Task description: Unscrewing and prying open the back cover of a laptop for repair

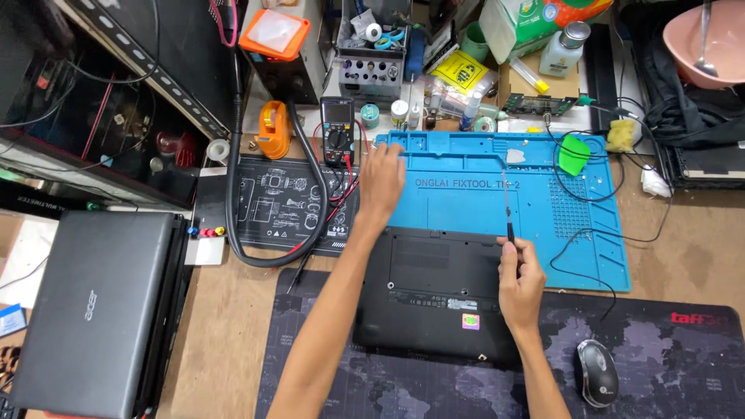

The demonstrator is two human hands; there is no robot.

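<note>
Hands first: right hand [520, 281] is pinched around a thin screwdriver [508, 219], tip pointing away over the blue repair mat [466, 203], right at the far edge of the upturned black laptop [434, 295]. Left hand [380, 182] is stretched out with loose fingers at the mat's far-left corner, gripping nothing, just beside a multimeter [338, 133]. Closed grey laptop [89, 310] sits far left on the surface, mouse [597, 372] near right.

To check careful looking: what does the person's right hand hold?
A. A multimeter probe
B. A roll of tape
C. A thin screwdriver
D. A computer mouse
C: the right hand grips a thin screwdriver upright over the black laptop; the mouse lies untouched.
</note>
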